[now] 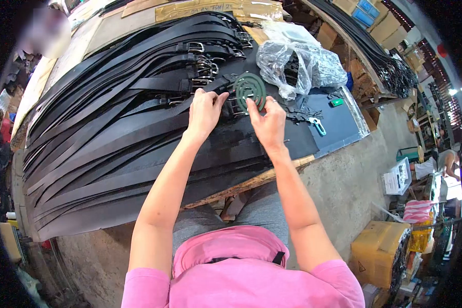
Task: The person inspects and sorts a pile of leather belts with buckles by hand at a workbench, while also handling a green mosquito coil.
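Note:
A green spiral coil (249, 87) is upright above the table, pinched at its lower edge by my right hand (268, 123). My left hand (205, 113) is just left of the coil, thumb and fingers closed together near the belt buckles; whatever is between the fingertips is too small to make out. Many black belts (113, 110) lie lengthwise across the table, their metal buckles (205, 69) gathered beyond my hands. To the right of the coil are a clear plastic bag (297, 61), a small green item (336, 102) and a light-blue-handled tool (318, 126).
The wooden table edge (251, 182) runs in front of my lap. Another bundle of black straps (369, 46) lies on a surface at the upper right. A cardboard box (377, 254) and a white bin (397, 177) stand on the right; a person (448, 163) is at the far right.

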### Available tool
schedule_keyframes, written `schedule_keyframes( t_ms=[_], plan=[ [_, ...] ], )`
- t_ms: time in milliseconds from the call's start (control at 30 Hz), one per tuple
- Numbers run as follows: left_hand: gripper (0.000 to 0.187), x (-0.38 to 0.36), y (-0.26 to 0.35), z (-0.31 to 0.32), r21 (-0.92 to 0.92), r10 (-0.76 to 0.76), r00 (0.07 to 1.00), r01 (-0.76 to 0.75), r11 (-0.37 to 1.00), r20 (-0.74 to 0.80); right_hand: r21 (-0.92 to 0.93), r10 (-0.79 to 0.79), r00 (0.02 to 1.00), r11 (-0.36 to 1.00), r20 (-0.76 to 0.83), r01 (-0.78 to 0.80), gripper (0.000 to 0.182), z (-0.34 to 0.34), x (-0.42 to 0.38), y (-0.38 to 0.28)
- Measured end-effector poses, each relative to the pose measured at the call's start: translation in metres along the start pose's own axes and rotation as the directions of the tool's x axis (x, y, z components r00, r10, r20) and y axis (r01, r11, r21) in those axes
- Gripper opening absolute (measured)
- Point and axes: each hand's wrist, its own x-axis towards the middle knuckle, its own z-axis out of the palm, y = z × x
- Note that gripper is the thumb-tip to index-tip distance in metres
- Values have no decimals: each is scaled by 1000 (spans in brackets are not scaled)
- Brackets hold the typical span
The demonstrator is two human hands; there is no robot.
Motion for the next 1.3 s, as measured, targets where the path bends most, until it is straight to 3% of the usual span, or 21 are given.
schedule_keyframes(
  t_ms=[33,167,367,467,1067,1300],
  plan=[
    [26,-3,12,-5,-29,-61,998,60,998,-22,9,-9,1000,1000,-16,9,15,2,-2,1],
    [16,-7,9,5,-118,38,990,-54,991,-135,19,-83,996,996,-44,84,14,2,-4,2],
    [10,-17,2,7,-458,-133,985,68,886,-112,37,-128,992,991,10,128,9,2,-6,1],
    [10,-23,1,4,-447,-66,989,1,894,-130,25,-147,989,989,30,146,8,6,-6,6],
    [9,-23,-3,8,-487,-114,988,49,872,-104,-38,-136,982,989,131,142,9,8,-6,8],
    [9,-23,-13,-1,-511,-32,999,44,859,32,10,-123,986,992,110,123,15,0,-7,-1]
  ],
)
